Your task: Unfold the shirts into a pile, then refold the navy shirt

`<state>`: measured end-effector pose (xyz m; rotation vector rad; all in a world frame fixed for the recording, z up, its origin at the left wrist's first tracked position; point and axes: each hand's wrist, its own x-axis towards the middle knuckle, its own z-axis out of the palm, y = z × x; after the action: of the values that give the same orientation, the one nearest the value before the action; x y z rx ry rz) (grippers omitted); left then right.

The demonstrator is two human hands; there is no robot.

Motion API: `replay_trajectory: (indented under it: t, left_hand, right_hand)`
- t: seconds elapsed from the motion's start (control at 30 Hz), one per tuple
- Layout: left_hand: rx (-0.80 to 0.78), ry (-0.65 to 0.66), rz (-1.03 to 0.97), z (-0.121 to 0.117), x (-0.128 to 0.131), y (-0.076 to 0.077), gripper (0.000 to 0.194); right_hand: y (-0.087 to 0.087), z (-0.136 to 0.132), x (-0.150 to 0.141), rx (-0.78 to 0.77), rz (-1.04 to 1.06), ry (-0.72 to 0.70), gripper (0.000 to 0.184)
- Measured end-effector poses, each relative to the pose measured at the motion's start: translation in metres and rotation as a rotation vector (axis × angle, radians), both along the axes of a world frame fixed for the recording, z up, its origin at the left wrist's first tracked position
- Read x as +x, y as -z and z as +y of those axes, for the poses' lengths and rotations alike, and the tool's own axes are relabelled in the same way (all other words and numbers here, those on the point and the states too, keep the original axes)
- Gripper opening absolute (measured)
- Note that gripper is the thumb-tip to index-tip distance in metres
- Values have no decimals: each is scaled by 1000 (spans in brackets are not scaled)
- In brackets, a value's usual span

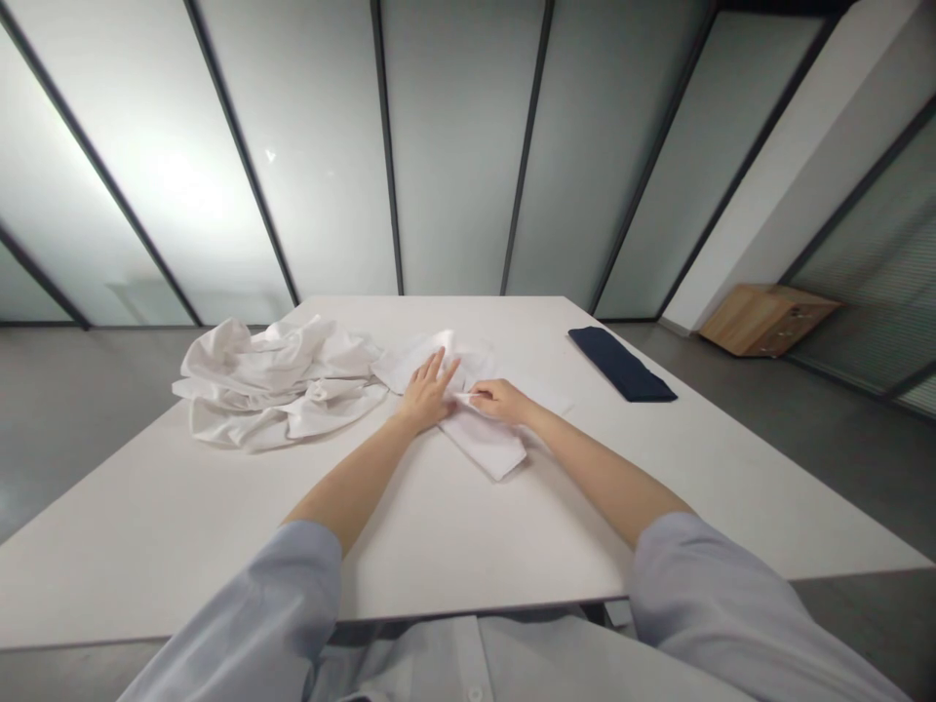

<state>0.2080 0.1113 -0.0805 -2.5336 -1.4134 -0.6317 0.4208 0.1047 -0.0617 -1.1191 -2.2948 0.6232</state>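
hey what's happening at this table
A person is working on a white cloth on the table. Their left hand lies spread on it, while the right hand pinches a raised bit. A rumpled heap of white fabric lies to the left, and a flat dark blue piece lies untouched to the right.

On the white tabletop [468, 556], a crumpled heap of white fabric [270, 375] is piled at the left, a partly folded white cloth [484, 441] is spread in the middle, and a folded navy cloth [621, 365] is laid near the right edge.
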Motion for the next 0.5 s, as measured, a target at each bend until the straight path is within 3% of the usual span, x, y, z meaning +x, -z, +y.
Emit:
replay_trajectory:
  t: [0.07,0.1,0.17,0.23,0.3,0.5]
  left_hand:
    - [-8,68,82,-2,1,-3,68]
    - [-49,94,131,-2,1,-4,58]
    - [-147,129,193,-2,2,-4,46]
    - [-202,143,191,-1,2,-4,42]
    - [-202,139,150,0,2,-4,42]
    - [-107,101,-4,1,-8,-9,38]
  right_hand:
    - [-2,-3,-7,-206,29,-176,27]
    - [-3,-2,-7,-267,72,-199,29]
    - [-2,4,2,-270,187,-106,34]
    - [3,11,16,-168,234,89,36]
    - [11,17,29,-99,137,229,37]
    - [28,27,47,-30,-331,276,39]
